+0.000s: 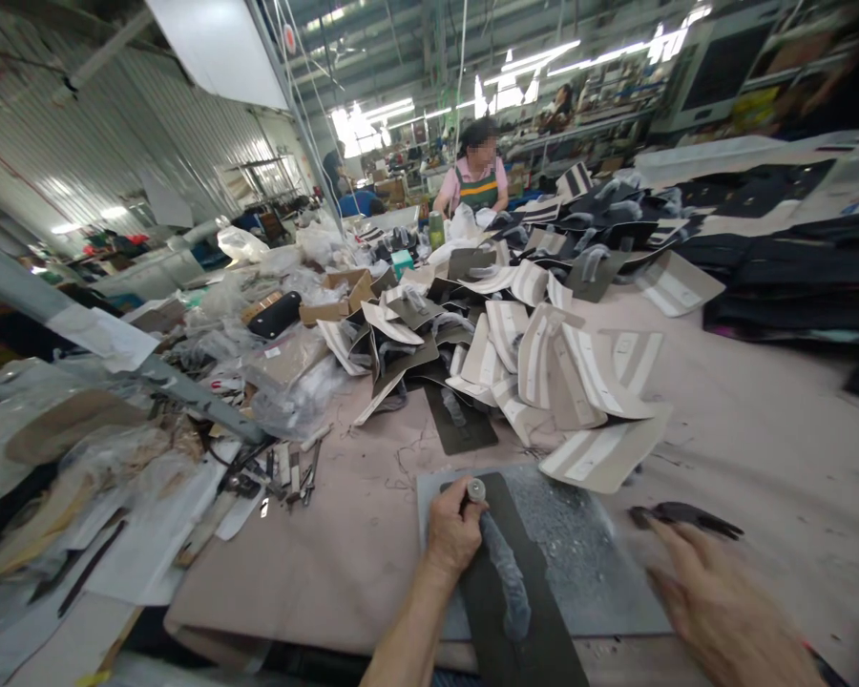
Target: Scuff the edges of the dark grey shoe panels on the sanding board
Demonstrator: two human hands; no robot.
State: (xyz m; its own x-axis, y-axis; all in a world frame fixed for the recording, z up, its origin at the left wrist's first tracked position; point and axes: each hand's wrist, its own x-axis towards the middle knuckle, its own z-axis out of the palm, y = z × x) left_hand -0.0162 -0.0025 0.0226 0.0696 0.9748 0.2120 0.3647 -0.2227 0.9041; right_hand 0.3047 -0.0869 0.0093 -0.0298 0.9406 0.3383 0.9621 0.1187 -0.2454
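Note:
My left hand (452, 530) is closed around a short metal tool with a round end (476, 489), held upright over the top of a dark flat panel (536, 596). Along this panel runs a handle wrapped in clear plastic (507, 577). Beneath it is a grey, scuffed work plate (579, 544). My right hand (722, 592), blurred, reaches out with stretched fingers. Its fingertips are close to a black hand tool (694, 518) lying right of the plate; whether they touch it I cannot tell.
A heap of cream-striped and dark panels (487, 358) with wrapped handles covers the table's middle. Small tools (297, 474) and plastic bags (301, 391) lie left, beside a slanting metal post (186, 382). Dark fabric (794, 267) is stacked right. A co-worker (476, 172) is across the table.

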